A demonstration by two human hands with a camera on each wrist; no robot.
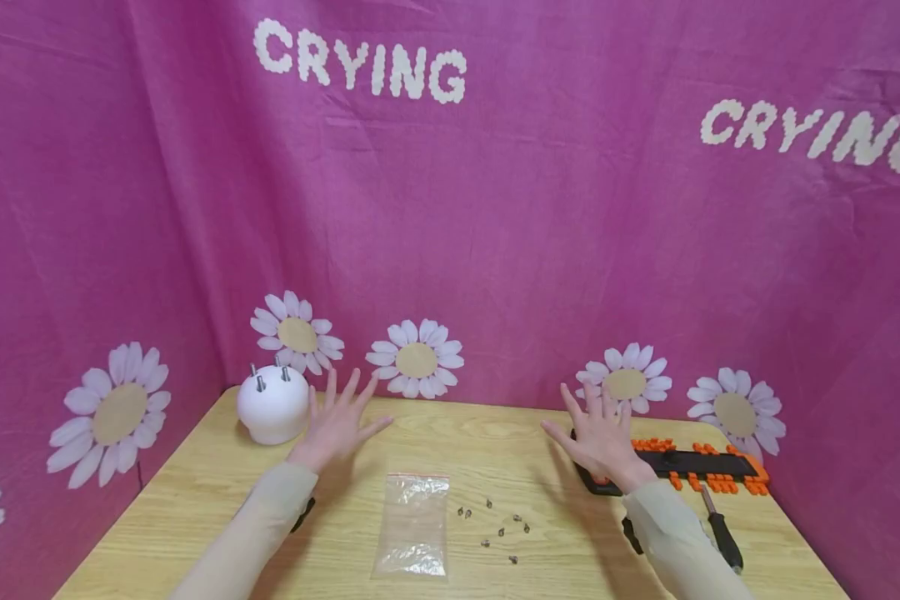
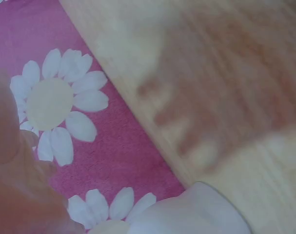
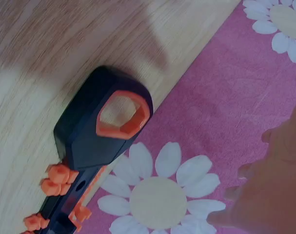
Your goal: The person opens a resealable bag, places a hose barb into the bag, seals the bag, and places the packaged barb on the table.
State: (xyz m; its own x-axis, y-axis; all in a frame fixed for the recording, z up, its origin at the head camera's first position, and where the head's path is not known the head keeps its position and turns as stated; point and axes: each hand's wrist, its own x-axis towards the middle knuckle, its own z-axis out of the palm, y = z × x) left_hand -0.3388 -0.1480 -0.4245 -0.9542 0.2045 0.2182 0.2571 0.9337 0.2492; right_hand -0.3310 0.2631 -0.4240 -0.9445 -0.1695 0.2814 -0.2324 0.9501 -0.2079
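Head view: forearms (image 1: 232, 537) angle inward from the bottom edge, left hand (image 1: 335, 427) and right hand (image 1: 598, 433) raised over the counter (image 1: 465, 446), fingers (image 1: 349, 387) spread wide, near a white rounded object (image 1: 273, 408), lower left, and a black-and-orange holder (image 1: 701, 463), lower right.

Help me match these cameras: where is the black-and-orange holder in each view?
Head: the holder lies at right on the table, partly behind the right hand.
Left wrist: not in it.
Right wrist: left of centre, down to the lower left.
Shared landmark: the magenta daisy cloth along the table.
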